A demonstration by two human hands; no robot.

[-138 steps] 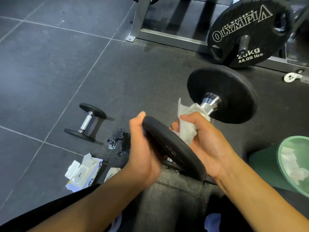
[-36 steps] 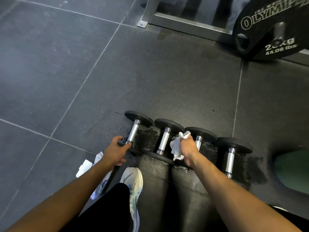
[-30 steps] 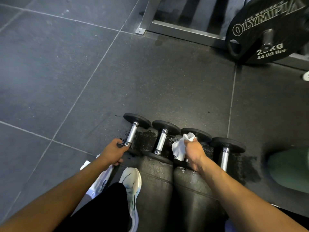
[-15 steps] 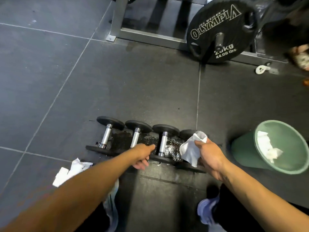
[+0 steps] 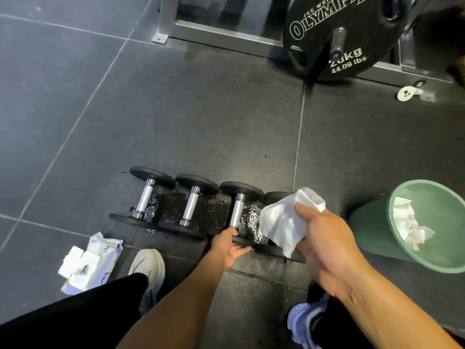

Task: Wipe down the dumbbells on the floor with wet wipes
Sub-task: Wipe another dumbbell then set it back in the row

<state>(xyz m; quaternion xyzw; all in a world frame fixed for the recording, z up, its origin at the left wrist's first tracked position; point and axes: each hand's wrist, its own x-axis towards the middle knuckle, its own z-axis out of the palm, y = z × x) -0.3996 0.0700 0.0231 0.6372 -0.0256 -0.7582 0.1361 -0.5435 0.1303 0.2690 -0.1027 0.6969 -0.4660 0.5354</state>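
Several black dumbbells with chrome handles lie side by side in a row on the dark floor; the leftmost dumbbell [image 5: 144,197] and the second dumbbell [image 5: 191,206] lie free. My left hand [image 5: 230,245] touches the near plate of the third dumbbell [image 5: 236,210], fingers on its rim. My right hand [image 5: 324,238] holds a crumpled white wet wipe [image 5: 286,220] just above the rightmost dumbbell [image 5: 275,196], which is mostly hidden behind the wipe. The floor between the dumbbells is wet and shiny.
An open pack of wet wipes [image 5: 88,265] lies at the lower left beside my white shoe [image 5: 148,265]. A green bin [image 5: 427,227] holding used wipes stands at the right. A black 20 kg weight plate [image 5: 339,36] leans on a metal rack at the back.
My left hand left the leftmost dumbbell and slid right to the third one's near plate. My right hand lifted the wipe off the third dumbbell's handle and moved right, over the rightmost dumbbell.
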